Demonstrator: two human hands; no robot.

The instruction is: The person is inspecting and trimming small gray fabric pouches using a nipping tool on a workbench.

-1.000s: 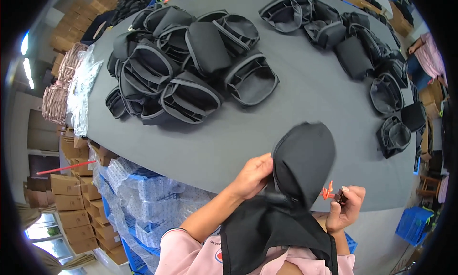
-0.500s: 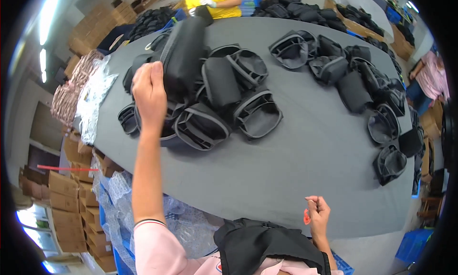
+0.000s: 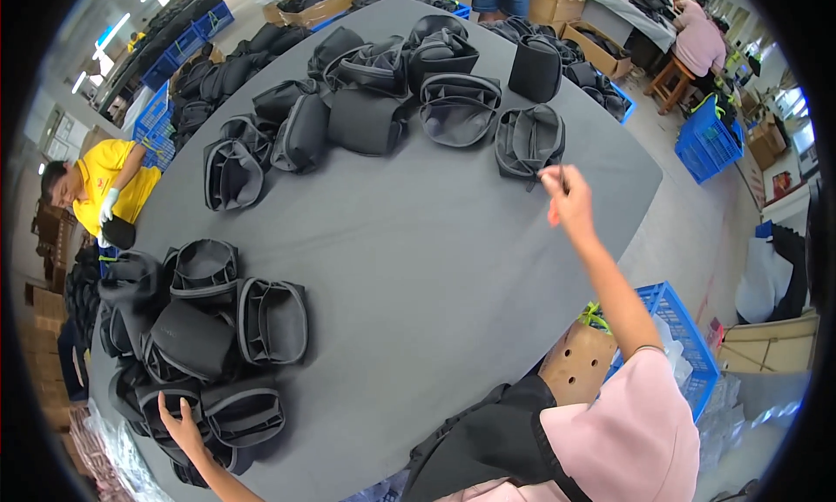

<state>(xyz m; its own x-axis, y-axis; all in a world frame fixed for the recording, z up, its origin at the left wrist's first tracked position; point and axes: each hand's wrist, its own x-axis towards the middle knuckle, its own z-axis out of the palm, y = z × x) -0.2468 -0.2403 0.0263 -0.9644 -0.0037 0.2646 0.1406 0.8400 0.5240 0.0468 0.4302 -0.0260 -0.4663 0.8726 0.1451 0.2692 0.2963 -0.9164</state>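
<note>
My left hand [image 3: 180, 425] is over the near-left group of black zippered pouches, fingers apart. It rests on or just above an open pouch [image 3: 171, 404]; contact is hard to tell. Beside it lies another open pouch [image 3: 244, 414] with inner dividers. My right hand [image 3: 568, 197] reaches out to the far right, fingers pinched. A small orange-red thing with a dark thin tip [image 3: 553, 213] is in it, mostly hidden by the fingers. Its fingertips are at the near edge of an open black pouch [image 3: 529, 143]; whether they grip it I cannot tell.
The grey table [image 3: 392, 267] carries a far row of pouches [image 3: 366, 121]. A person in a yellow top [image 3: 113, 184] handles a dark pouch at the left. Blue crates [image 3: 710, 141] and a stool [image 3: 670, 84] stand beyond the right edge. A blue basket [image 3: 701, 363] is near my right arm.
The view has swung to the right. My left hand has let go of the pouch it held up and its fingers have spread. My right hand has reached forward to the far-right pouch.
</note>
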